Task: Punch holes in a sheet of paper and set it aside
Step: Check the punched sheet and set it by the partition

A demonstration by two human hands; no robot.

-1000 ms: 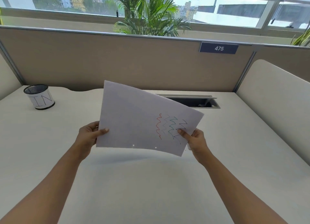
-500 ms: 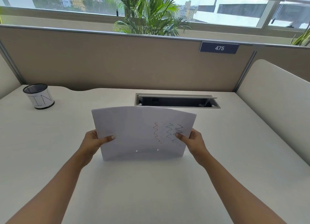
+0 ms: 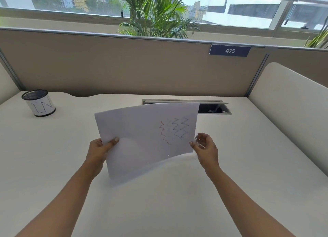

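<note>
Two small holes [image 3: 168, 155] show near the lower edge of the sheet [image 3: 142, 135], so the punching looks done and, as I judge it, only the setting aside is left; the sheet hangs in the air over the middle of the table [image 3: 53, 157], tilted up toward the far edge, its lower left corner close to the surface, though whether it touches I cannot tell; the left hand [image 3: 96, 151] carries it, the grip clamped on the left edge with the thumb on the front face and the fingers behind; the right hand [image 3: 206, 148] is just beside the right edge, its grip apart, fingers loosely spread and holding nothing; coloured squiggles [image 3: 174, 130] mark the right half.

A single sheet like this should be very light and limp; held by one edge it bows, and the free lower right corner curls here; it would crease under a hard pinch and slide easily on a smooth table; best taken at an edge or corner between thumb and fingers, with two hands at opposite edges to keep it flat; a pen cup [image 3: 39, 103] stands near the far left corner, well apart.
</note>
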